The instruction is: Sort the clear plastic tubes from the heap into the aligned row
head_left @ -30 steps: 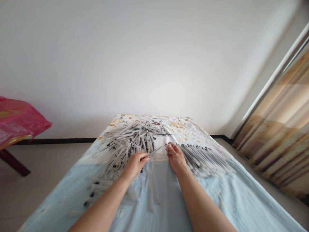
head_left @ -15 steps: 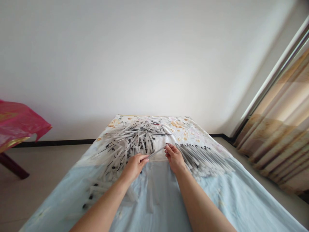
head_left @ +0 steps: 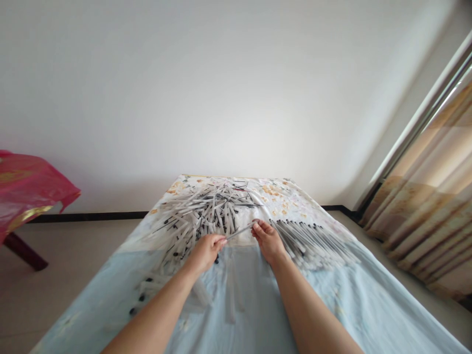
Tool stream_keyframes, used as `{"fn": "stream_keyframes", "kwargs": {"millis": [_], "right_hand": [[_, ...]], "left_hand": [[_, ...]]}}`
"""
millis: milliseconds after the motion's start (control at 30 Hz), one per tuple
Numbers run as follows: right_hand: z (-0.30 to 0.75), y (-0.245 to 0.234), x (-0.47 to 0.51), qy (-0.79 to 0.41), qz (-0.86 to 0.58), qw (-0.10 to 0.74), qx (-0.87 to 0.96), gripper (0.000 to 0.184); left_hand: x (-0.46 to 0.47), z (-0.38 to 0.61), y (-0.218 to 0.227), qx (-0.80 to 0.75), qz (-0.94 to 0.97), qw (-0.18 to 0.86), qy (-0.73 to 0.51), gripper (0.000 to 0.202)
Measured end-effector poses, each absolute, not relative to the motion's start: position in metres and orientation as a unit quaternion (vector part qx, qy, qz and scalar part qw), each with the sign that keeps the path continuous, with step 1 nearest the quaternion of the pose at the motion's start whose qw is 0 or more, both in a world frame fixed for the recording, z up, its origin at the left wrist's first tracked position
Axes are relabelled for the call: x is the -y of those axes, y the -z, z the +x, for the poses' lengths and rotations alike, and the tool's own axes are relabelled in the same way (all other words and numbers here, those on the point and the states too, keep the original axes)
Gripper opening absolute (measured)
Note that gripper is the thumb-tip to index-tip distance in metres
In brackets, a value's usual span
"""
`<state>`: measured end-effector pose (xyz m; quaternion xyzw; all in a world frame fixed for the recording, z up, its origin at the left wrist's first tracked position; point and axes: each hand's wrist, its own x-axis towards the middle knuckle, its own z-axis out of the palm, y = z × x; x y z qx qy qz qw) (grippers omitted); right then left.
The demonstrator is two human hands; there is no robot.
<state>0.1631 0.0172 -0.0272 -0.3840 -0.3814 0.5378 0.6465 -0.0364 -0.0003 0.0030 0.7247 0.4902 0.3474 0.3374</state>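
Note:
Both hands pinch a thin grey stick that slants up to the right above the cloth. My left hand closes on its lower left end, and my right hand has the upper right end at its fingertips. Beyond my left hand spreads a messy pile of thin black sticks and whitish translucent sleeves. Close by my right hand lies a neat row of similar sleeved sticks, side by side, dark tips facing away. What the sticks are exactly is too small to tell.
A floral and pale blue cloth covers the table. Several black-ended pieces lie near my left forearm, and a loose whitish strip lies between my arms. Pink plastic covers a table at left; a curtain hangs at right.
My hands keep almost the same place and hold on the stick. The view has shifted slightly; the piles look unchanged.

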Motion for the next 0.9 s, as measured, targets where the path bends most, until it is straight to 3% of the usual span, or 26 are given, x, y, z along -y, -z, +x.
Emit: {"fn": "stream_keyframes", "kwargs": {"millis": [100, 300, 433, 533, 733, 900], "right_hand": [[0.164, 0.025, -0.015, -0.541, -0.379, 0.639, 0.394, 0.032], [0.169, 0.017, -0.01, -0.531, -0.379, 0.612, 0.447, 0.035], [0.17, 0.015, -0.01, -0.528, -0.368, 0.618, 0.451, 0.035], [0.167, 0.017, -0.012, -0.523, -0.374, 0.637, 0.424, 0.029], [0.163, 0.017, -0.014, -0.516, -0.385, 0.627, 0.438, 0.026], [0.164, 0.015, -0.011, -0.514, -0.378, 0.603, 0.479, 0.021]], "left_hand": [[0.001, -0.037, -0.001, -0.502, 0.689, 0.424, -0.305, 0.034], [0.004, -0.042, -0.002, -0.418, 0.493, 0.726, -0.235, 0.033], [0.007, -0.039, -0.007, -0.352, 0.423, 0.806, -0.219, 0.029], [0.009, -0.032, -0.01, -0.411, 0.472, 0.734, -0.265, 0.03], [0.013, -0.024, -0.014, -0.545, 0.683, 0.348, -0.339, 0.029], [0.021, -0.023, -0.02, -0.561, 0.746, 0.153, -0.326, 0.029]]}}
